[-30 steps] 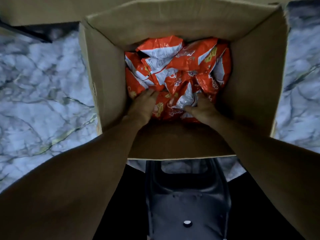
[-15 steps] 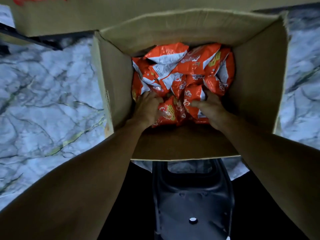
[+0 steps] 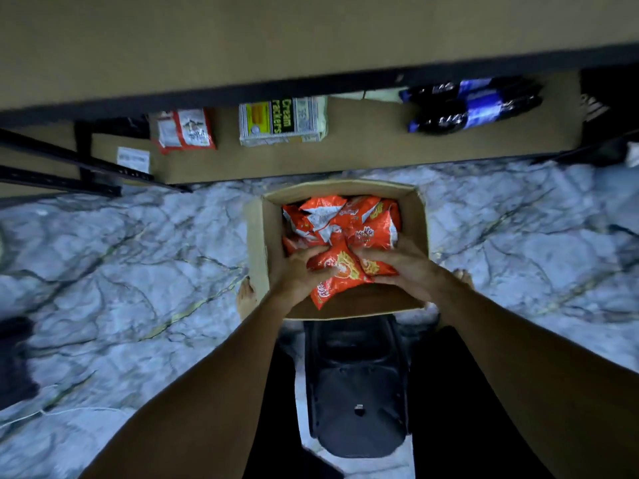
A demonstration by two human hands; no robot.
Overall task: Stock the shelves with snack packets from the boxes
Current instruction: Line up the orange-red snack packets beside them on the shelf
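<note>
Snack packets (image 3: 371,233) fill the cardboard box (image 3: 259,243).

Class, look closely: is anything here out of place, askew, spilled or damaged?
Nothing looks spilled or torn. The only untidy thing: the orange snack packets lie jumbled in the open brown cardboard box on the marble floor, facing every way rather than stacked.
</note>
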